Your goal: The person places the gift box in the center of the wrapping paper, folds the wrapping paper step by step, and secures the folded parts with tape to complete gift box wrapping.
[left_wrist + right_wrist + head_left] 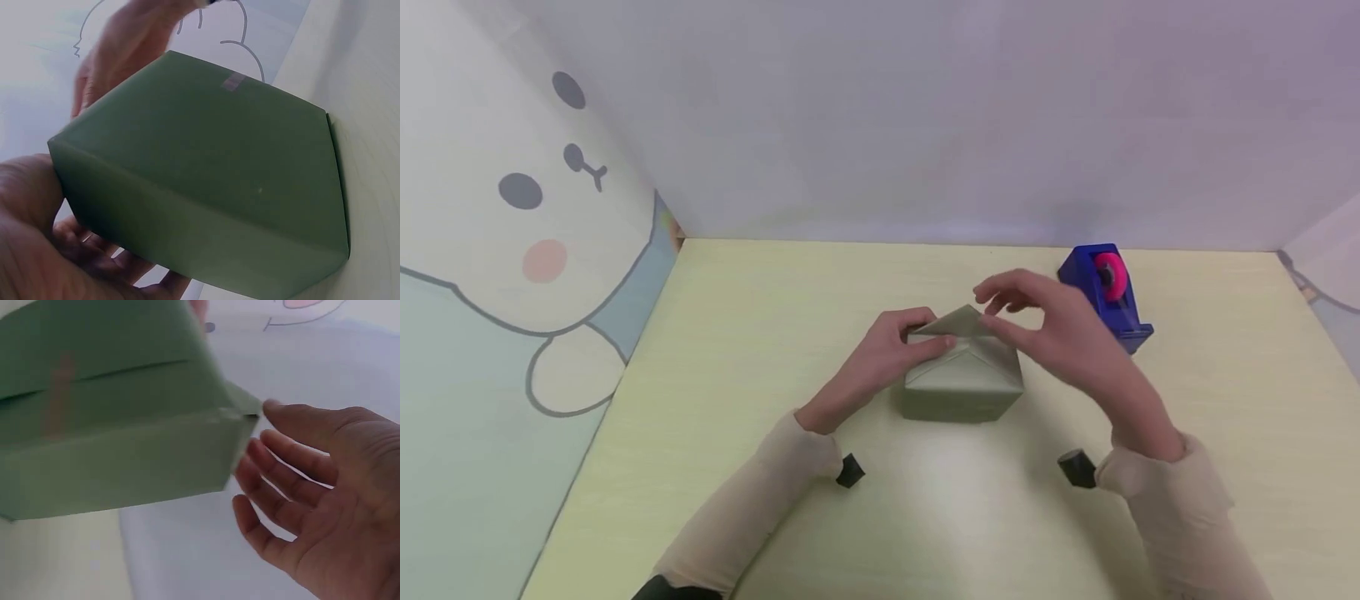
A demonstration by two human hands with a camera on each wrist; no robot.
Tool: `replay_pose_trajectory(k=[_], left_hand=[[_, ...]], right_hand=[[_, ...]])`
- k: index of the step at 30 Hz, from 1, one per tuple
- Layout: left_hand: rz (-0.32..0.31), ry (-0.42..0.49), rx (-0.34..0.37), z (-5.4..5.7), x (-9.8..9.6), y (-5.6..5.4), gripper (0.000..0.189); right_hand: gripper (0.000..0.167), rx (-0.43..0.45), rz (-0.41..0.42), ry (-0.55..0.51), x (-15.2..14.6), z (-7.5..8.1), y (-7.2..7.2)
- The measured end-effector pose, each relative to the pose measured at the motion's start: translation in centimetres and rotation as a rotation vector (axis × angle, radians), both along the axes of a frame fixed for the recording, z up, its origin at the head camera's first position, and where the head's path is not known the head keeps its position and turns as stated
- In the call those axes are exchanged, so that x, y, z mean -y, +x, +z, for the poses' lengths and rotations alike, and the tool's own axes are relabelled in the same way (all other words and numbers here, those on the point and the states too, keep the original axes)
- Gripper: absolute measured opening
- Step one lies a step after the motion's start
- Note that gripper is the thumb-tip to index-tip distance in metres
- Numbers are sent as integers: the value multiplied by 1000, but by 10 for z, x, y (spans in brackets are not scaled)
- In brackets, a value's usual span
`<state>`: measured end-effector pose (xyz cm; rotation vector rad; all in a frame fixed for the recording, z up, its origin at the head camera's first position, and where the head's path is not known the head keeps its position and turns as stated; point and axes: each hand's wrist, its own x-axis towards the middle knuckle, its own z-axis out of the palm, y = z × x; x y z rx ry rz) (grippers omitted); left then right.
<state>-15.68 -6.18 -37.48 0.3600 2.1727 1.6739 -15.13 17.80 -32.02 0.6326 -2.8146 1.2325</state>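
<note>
A box wrapped in green paper (962, 402) is tilted up in the middle of the table, with a pointed, folded paper flap (966, 319) at its far upper end. My left hand (898, 342) grips its left side, thumb over the near face and fingers behind. At the upper right, my right hand (1048, 325) has its thumb tip right at the flap's edge, its other fingers loosely bent beside the box. In the left wrist view a strip of tape (234, 81) crosses an edge of the box; a blurred strip also shows in the right wrist view.
A blue tape dispenser (1108, 292) with a pink roll stands behind my right forearm. The pale wooden table (737, 333) meets a whitish back wall (880, 125). A cartoon-printed panel (475, 375) borders the left side. Small dark camera pieces (1077, 468) stick out by both sleeves.
</note>
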Motion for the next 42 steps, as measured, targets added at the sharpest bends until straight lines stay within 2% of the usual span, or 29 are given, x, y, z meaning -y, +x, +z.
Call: replay_pose_trajectory(k=[2, 5, 9, 13, 15, 17, 19, 21, 24, 28, 32, 37, 42], left_hand=[[-3, -9, -18, 1, 1, 0, 12], [-7, -8, -56, 1, 3, 0, 10], [-18, 12, -97, -1, 4, -1, 5], [-60, 6, -121, -2, 4, -2, 11], [-100, -45, -147, 3, 8, -1, 20], [-156, -121, -176, 11, 15, 3, 37], [-226, -213, -246, 18, 22, 9, 58], [-282, -267, -322, 21, 28, 16, 75], [-300, -306, -449, 17, 31, 23, 82], [-244, -291, -556, 8, 31, 26, 75], [-237, -278, -599, 4, 31, 25, 73], [-257, -265, -636, 3, 32, 24, 72], [-276, -241, -699, 1, 33, 23, 66]], right_hand=[[31, 10, -19, -72, 1, -17, 6], [23, -11, -72, -207, 7, -38, 15], [15, -135, -93, -355, 17, -55, 23], [18, -263, -118, -390, 23, -64, 27], [18, -297, -133, -382, 24, -66, 28], [18, -307, -141, -379, 26, -66, 28], [17, -312, -140, -375, 26, -66, 28], [18, -325, -129, -373, 26, -66, 28], [21, -378, -89, -376, 24, -66, 27], [26, -461, -14, -388, 20, -69, 26], [27, -506, 70, -391, 15, -73, 26], [10, -575, 179, -355, 8, -72, 24], [26, -611, 248, -282, 6, -64, 23]])
